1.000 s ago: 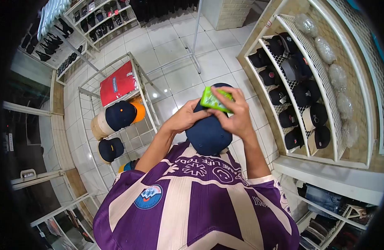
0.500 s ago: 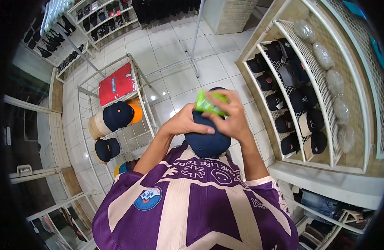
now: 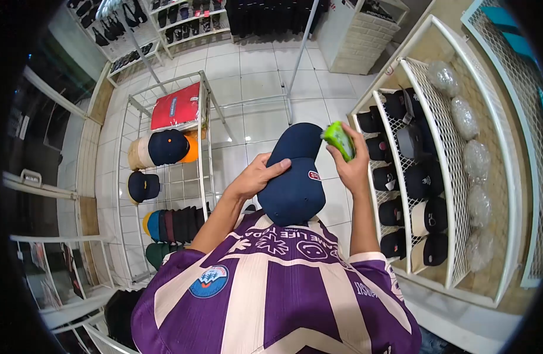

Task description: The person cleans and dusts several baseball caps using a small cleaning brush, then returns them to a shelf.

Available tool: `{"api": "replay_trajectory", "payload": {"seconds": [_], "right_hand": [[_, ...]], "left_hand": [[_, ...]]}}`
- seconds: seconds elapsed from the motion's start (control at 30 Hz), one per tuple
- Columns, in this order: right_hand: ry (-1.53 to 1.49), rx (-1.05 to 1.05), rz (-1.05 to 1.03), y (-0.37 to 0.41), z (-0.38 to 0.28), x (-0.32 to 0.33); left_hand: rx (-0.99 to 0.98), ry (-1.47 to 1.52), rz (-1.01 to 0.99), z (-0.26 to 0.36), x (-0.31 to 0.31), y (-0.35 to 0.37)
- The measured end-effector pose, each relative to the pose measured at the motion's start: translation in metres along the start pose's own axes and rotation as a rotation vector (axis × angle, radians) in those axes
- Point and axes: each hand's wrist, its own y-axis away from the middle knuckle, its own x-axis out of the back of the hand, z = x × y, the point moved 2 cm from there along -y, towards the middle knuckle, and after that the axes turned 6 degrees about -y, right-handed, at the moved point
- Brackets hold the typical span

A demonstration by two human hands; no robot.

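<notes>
A navy cap [image 3: 292,189] with a small red and white patch is in front of my chest, its brim pointing away from me. My left hand [image 3: 257,177] grips the cap's left side, thumb lying on top near the brim. To the right of the cap, my right hand [image 3: 353,164] holds a bright green brush [image 3: 339,141], its dark bristle side turned toward the brim. The brush and the cap are apart.
At the left, a white wire rack [image 3: 205,147] bears a red packaged garment [image 3: 176,107] and several caps [image 3: 168,147]. A wall shelf [image 3: 428,135] with rows of caps and clear plastic domes [image 3: 478,160] stands at the right. A metal pole [image 3: 304,50] rises ahead.
My right hand has moved right with the green brush, off the cap. The brim and patch now show. My left hand has shifted slightly left, and the view has turned.
</notes>
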Motion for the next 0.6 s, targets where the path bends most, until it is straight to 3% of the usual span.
{"api": "replay_trajectory", "payload": {"seconds": [0.07, 0.13, 0.2, 0.27, 0.33, 0.4, 0.47, 0.53, 0.6], "right_hand": [[-0.290, -0.191, 0.064, 0.018, -0.003, 0.014], [-0.276, -0.023, -0.122, 0.036, -0.003, 0.019], [-0.316, -0.012, -0.140, 0.041, 0.010, 0.031], [-0.395, -0.156, 0.040, 0.039, 0.037, 0.038], [-0.389, -0.154, 0.064, 0.046, 0.045, 0.043], [-0.472, -0.074, -0.080, 0.068, 0.044, 0.043], [-0.800, -0.294, -0.218, 0.089, 0.050, 0.047], [-0.644, -0.199, -0.135, 0.069, 0.051, 0.055], [-0.672, -0.257, 0.000, 0.048, 0.039, 0.058]], "left_hand": [[0.031, 0.195, 0.084, -0.011, -0.017, -0.004], [0.064, 0.154, 0.101, -0.017, -0.037, -0.004], [0.055, 0.187, 0.126, -0.025, -0.055, -0.009], [0.054, 0.152, 0.162, -0.042, -0.070, -0.010], [0.020, 0.267, 0.224, -0.052, -0.082, -0.008], [-0.023, 0.412, 0.254, -0.057, -0.090, -0.007], [-0.079, 0.726, 0.223, -0.056, -0.102, 0.002], [-0.102, 0.811, 0.185, -0.075, -0.111, 0.002], [-0.089, 0.999, 0.101, -0.089, -0.125, -0.001]]}}
